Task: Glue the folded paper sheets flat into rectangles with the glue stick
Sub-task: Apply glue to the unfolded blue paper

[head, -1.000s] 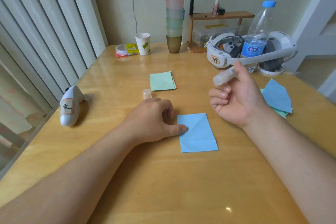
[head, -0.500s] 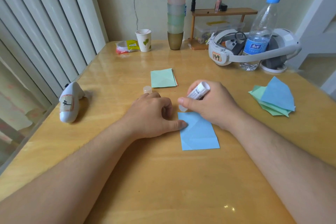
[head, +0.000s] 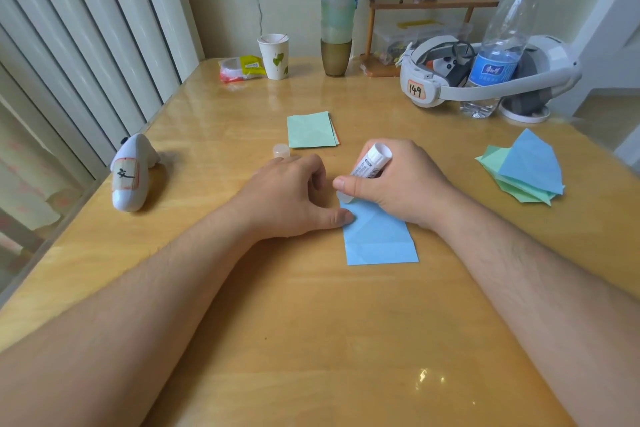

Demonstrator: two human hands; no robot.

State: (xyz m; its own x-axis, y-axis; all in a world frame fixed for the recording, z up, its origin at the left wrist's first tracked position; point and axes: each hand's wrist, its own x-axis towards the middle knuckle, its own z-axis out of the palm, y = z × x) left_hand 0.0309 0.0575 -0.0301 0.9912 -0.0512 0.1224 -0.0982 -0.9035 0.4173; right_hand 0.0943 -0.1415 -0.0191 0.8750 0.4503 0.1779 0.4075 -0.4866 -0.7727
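A blue folded paper rectangle (head: 379, 239) lies on the wooden table (head: 311, 340) in front of me. My left hand (head: 291, 196) rests fist-like beside it, thumb pressing its left edge. My right hand (head: 398, 184) grips the white glue stick (head: 370, 161), tilted with its tip touching the paper's far left corner. The glue stick's cap (head: 281, 151) stands behind my left hand. A stack of flat rectangles, green on top (head: 311, 130), lies farther back. A pile of loosely folded green and blue sheets (head: 526, 170) sits to the right.
A white controller (head: 130, 173) lies at the left edge. At the back stand a paper cup (head: 274, 56), a tall stack of cups (head: 337, 10), a small wooden shelf (head: 433, 2), a headset (head: 485, 76) and a water bottle (head: 502, 42).
My right hand came down from the air with the glue stick and set its tip on the blue paper's far left corner. My left hand stayed put.
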